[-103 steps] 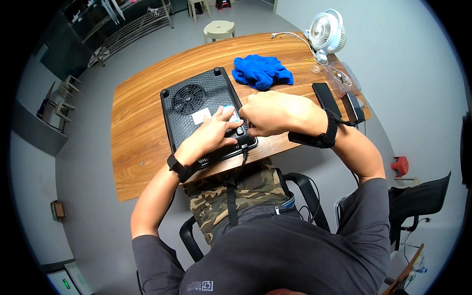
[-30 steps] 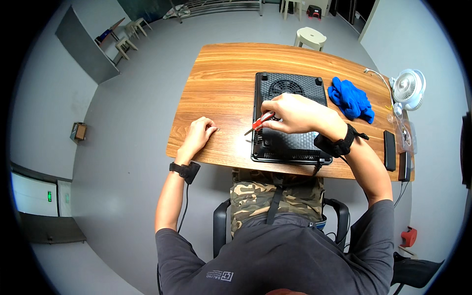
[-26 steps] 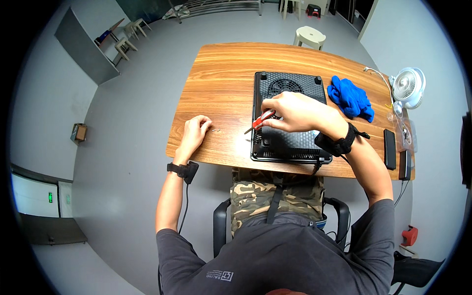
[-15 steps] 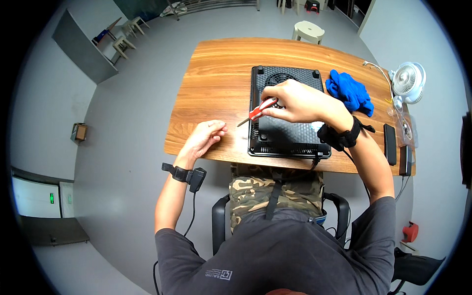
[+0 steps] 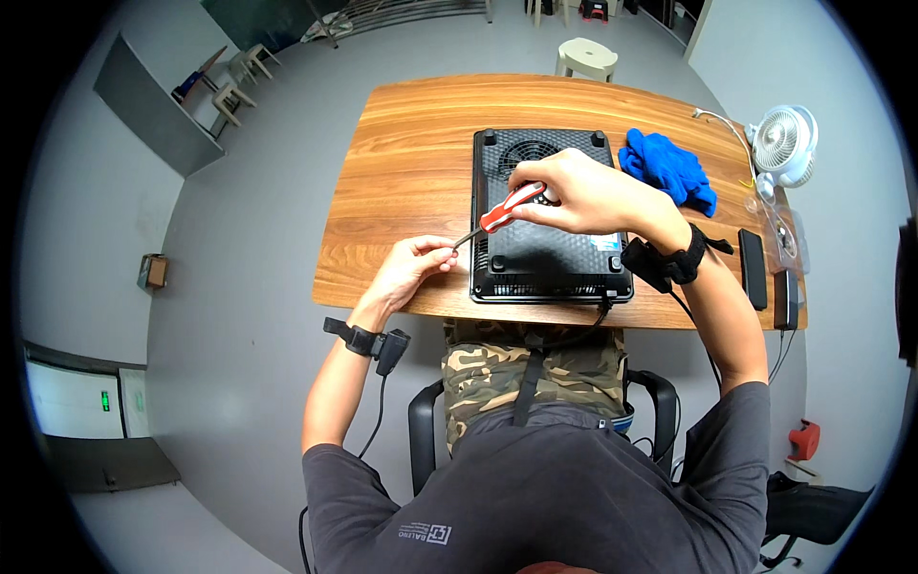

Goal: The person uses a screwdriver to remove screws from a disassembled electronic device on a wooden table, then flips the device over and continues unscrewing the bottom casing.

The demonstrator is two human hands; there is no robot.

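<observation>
The person's torso, in a dark grey shirt over camouflage trousers, fills the lower edge and hides most of the black chair (image 5: pixel 643 402), of which only two curved armrests show. The left hand (image 5: pixel 413 270) rests on the near left part of the wooden table (image 5: pixel 402 163), fingers pinched together at the metal tip of the screwdriver; whether a small part lies between the fingertips is too small to tell. A black strap with a dangling cable circles the left wrist. The right hand (image 5: pixel 583 191) is closed around the red and white handle of the screwdriver (image 5: pixel 502 210), which slants down toward the left hand, its slim shaft crossing the left edge of the black appliance (image 5: pixel 545 230). This flat rectangular unit lies underside up on the table in front of the person, with a perforated plastic shell, one round fan grille partly hidden by the right hand, and corner feet, of which three are clearly visible. A power cord leaves its near edge and drops out of sight below the tabletop. To the right lie two dark slim oblong devices (image 5: pixel 754 268) side by side, near the table's right end. Farther off sit a crumpled blue cloth (image 5: pixel 665 167) and one small white desk fan (image 5: pixel 784 139). Beyond the table, on the grey floor, stands one pale round stool (image 5: pixel 586 57).
</observation>
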